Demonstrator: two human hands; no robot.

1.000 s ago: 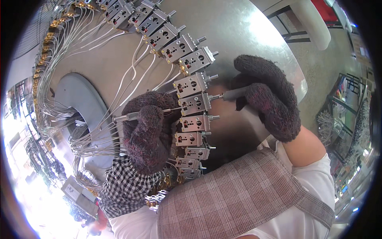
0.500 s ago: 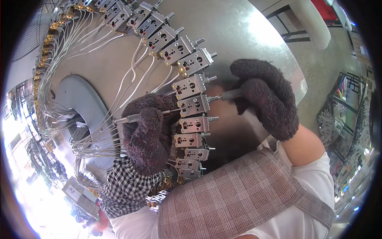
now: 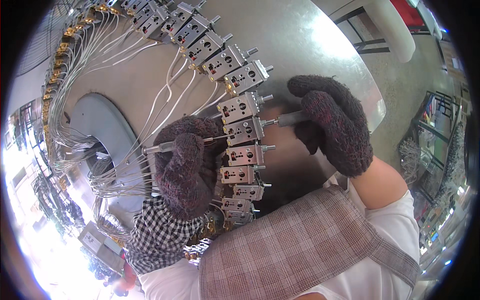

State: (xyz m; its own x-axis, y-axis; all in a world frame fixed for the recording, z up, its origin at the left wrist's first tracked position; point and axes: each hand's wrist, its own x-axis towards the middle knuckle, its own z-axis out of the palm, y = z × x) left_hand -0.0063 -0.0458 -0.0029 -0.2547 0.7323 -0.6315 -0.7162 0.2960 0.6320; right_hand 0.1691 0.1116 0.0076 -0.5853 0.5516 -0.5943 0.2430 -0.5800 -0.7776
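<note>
Both hands wear dark knitted gloves. Closed round a slim metal screwdriver (image 3: 161,148), my left hand (image 3: 182,167) is at the left side of a curved row of small metal control boxes with shafts. The thin blade reaches the face of one control box (image 3: 243,131). My right hand (image 3: 340,125), also closed, grips a grey cylindrical tool (image 3: 291,118) from the right. Its narrow end meets the shaft of that same box. The palm side of both gloves is hidden.
More control boxes (image 3: 225,62) stand along the metal table (image 3: 270,30). Pale thin leads (image 3: 170,82) run left to brass fittings (image 3: 62,50) and a grey round plate (image 3: 102,117). A white seat (image 3: 392,30) is beyond the table at upper right.
My right hand has turned slightly and shifted a little left with the grey tool. The boxes have moved very slightly. My left hand and screwdriver stay nearly in place.
</note>
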